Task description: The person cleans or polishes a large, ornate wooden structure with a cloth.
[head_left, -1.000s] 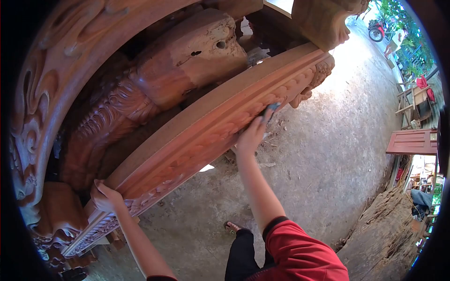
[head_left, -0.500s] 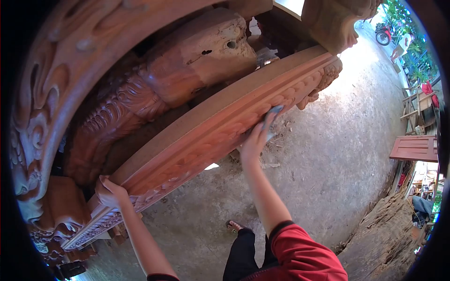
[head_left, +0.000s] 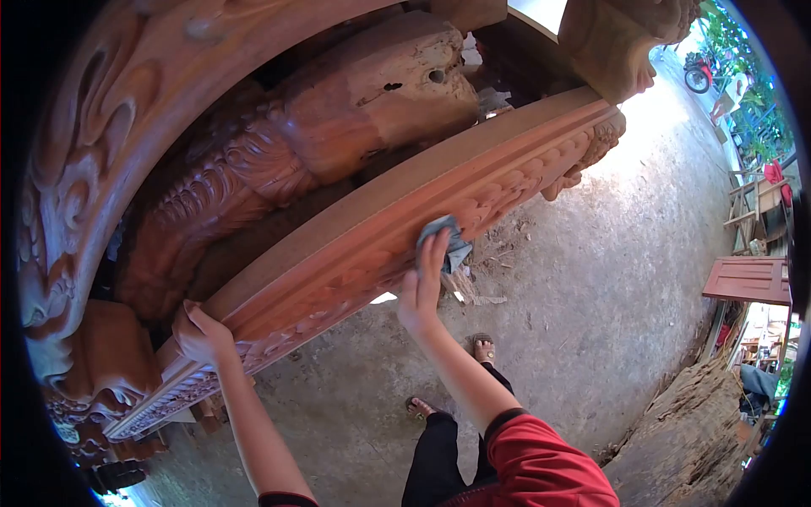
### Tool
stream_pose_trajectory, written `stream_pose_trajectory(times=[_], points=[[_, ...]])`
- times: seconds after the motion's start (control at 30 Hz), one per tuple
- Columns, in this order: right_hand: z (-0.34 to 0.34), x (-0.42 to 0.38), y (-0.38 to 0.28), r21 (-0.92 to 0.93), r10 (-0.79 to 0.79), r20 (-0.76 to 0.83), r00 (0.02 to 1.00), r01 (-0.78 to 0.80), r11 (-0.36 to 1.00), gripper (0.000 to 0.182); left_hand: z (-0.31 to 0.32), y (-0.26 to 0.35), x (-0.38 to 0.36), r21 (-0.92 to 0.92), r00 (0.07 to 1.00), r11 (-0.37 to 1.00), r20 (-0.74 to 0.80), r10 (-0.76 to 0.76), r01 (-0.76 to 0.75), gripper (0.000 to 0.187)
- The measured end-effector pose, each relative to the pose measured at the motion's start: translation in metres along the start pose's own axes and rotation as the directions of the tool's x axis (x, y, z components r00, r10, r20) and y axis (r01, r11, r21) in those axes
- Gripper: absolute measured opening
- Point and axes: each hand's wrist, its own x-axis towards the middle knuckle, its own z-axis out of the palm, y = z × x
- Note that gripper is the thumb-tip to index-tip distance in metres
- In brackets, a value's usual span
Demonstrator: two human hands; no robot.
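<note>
A long carved wooden rail (head_left: 363,245) with a curved, flat top edge and a scalloped face runs diagonally across the head view. At its lower left end my left hand (head_left: 205,335) grips the edge, thumb on top and the other fingers partly hidden. My right hand (head_left: 427,283) presses a crumpled grey-blue sheet, which looks like sandpaper (head_left: 454,245), against the carved face near the middle. The fingers of that hand lie extended over the sheet. Behind the rail rests a thick carved wooden piece (head_left: 321,135) with holes in its rough end.
A large carved arch (head_left: 152,110) curves over the left side, and a carved block (head_left: 604,46) stands at the rail's far end. The concrete floor (head_left: 591,279) has wood scraps. At right are a rough log (head_left: 684,422), a reddish panel (head_left: 748,279) and a motorcycle (head_left: 697,76).
My right hand has slid down and left along the carved face with the grey-blue sheet. My left hand keeps its grip. The view has shifted slightly, and a second foot shows.
</note>
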Motion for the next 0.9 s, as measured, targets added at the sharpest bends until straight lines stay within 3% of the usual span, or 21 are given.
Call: stream_pose_trajectory(times=[0.07,0.1,0.13,0.17,0.23,0.27,0.33,0.37,0.43,0.5,0.57,0.7,0.73,0.77,0.8,0.87,0.9], points=[[-0.008,0.004,0.010,-0.285,-0.043,0.070,0.997,0.061,0.956,0.049,0.000,-0.001,0.001,0.010,1.000,1.000,0.008,0.017,-0.017,0.042],[-0.016,0.022,0.019,-0.024,0.116,-0.128,0.985,-0.120,0.993,0.049,0.002,-0.003,0.003,0.011,1.000,1.000,0.009,0.027,-0.027,0.042],[-0.026,0.053,0.020,0.261,0.309,-0.272,0.911,-0.239,0.935,0.049,0.004,-0.006,0.004,0.005,0.999,0.999,-0.003,0.034,-0.034,0.042],[-0.034,0.068,0.023,0.255,0.314,-0.277,0.908,-0.246,0.935,0.049,0.005,-0.008,0.002,0.000,0.999,0.999,-0.010,0.037,-0.037,0.042],[-0.046,0.089,0.022,-0.052,0.175,-0.253,0.951,-0.194,0.980,0.047,0.004,-0.007,0.000,-0.005,0.999,0.999,-0.005,0.034,-0.034,0.043],[-0.030,0.084,-0.006,-0.027,0.146,-0.255,0.956,-0.158,0.987,0.048,0.004,-0.005,0.000,-0.007,1.000,1.000,-0.014,0.021,-0.021,0.043],[-0.012,0.046,-0.005,-0.245,-0.059,-0.065,0.996,0.042,0.969,0.048,0.005,-0.006,-0.001,-0.002,1.000,1.000,-0.007,0.009,-0.009,0.043],[-0.015,0.032,-0.007,-0.239,-0.064,-0.055,0.996,0.049,0.970,0.048,0.005,-0.006,0.001,0.000,1.000,1.000,-0.005,0.012,-0.012,0.043],[-0.015,0.011,-0.009,-0.317,-0.188,0.262,0.947,0.268,0.910,0.047,0.004,-0.003,0.000,-0.006,1.000,1.000,-0.022,0.012,-0.012,0.043],[-0.034,0.037,0.013,-0.347,-0.222,0.198,0.955,0.280,0.895,0.046,0.003,-0.004,0.002,-0.006,0.999,1.000,-0.024,0.029,-0.029,0.043],[-0.053,0.069,0.025,-0.239,-0.111,-0.123,0.986,0.079,0.968,0.046,0.004,-0.005,0.001,0.002,1.000,1.000,-0.017,0.005,-0.005,0.043],[-0.042,0.070,0.000,-0.291,-0.121,-0.065,0.991,0.097,0.952,0.047,0.006,-0.006,0.000,-0.022,0.999,0.999,-0.013,-0.035,0.035,0.045],[-0.035,0.051,-0.010,-0.400,-0.188,0.212,0.959,0.260,0.879,0.046,0.004,-0.003,0.000,-0.022,0.999,0.999,0.000,-0.037,0.037,0.046],[-0.029,0.039,-0.015,-0.449,-0.204,0.477,0.855,0.437,0.779,0.046,0.002,0.000,0.001,-0.017,0.999,0.999,0.011,-0.037,0.037,0.048],[-0.030,0.039,-0.010,-0.437,-0.207,0.482,0.851,0.439,0.785,0.046,0.001,0.003,0.001,-0.006,0.999,0.999,0.004,-0.042,0.042,0.048],[-0.042,0.048,0.009,-0.497,-0.278,0.550,0.788,0.576,0.649,0.048,-0.001,0.007,0.002,0.059,0.997,0.996,0.010,-0.074,0.073,0.052],[-0.047,0.063,0.016,-0.485,-0.259,0.307,0.916,0.385,0.785,0.049,-0.002,0.007,0.003,0.072,0.997,0.995,0.003,-0.076,0.075,0.052]])
